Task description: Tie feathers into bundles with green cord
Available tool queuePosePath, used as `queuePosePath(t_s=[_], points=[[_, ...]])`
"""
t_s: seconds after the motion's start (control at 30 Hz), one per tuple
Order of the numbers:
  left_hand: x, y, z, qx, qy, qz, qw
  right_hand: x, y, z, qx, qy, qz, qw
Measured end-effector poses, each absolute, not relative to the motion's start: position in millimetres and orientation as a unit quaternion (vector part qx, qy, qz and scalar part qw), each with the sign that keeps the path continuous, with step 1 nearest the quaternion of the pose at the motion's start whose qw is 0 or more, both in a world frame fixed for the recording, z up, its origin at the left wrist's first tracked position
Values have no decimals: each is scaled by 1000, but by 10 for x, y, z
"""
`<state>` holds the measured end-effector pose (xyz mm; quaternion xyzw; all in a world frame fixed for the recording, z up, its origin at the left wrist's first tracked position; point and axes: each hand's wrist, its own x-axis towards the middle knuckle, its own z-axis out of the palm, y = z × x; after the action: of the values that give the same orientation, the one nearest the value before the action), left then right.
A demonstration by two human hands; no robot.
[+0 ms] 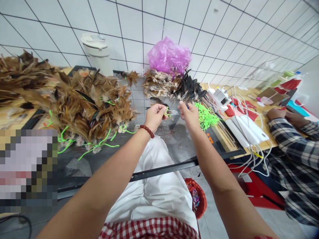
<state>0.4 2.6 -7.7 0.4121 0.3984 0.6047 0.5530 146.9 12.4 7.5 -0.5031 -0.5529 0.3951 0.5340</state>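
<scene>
Over the glass table (159,167), both hands pinch apparently one green tie (167,113).

Legible text, labels, brands, numbers, signs: none. White lidded container (97,53): no readable marking. White power strips (245,130) on the worktop (174,146): blank as seen. Red and blue packaging (290,84) at far right: too small and blurred to read. Orange mark (209,138) near the worktop edge: not decipherable.

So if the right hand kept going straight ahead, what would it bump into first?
Probably the dark feathers just beyond the right hand, then the pink plastic bag behind them; depth is hard to judge.
</scene>
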Motion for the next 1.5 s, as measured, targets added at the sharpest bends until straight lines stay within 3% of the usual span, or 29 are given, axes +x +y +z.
queuePosePath(t_s=[0.17, 0.7, 0.93, 1.2, 1.37, 1.5], points=[[0, 43, -90, 411, 407, 608, 544, 1302, 20, 70, -441, -597, 424, 520], [-6, 31, -92, 456, 396, 582, 545, 1339, 61, -11, -493, -661, 262, 502], [-23, -18, -23, 413, 369, 573, 604, 1335, 25, 40, -470, -681, 275, 490], [14, 14, -44, 394, 392, 605, 570, 1297, -2, 39, -450, -692, 311, 471], [-10, 47, -25, 300, 407, 655, 561, 1295, 19, 7, -438, -653, 370, 495], [-32, 60, -19, 344, 416, 647, 539, 1305, 44, -12, -432, -626, 391, 518]])
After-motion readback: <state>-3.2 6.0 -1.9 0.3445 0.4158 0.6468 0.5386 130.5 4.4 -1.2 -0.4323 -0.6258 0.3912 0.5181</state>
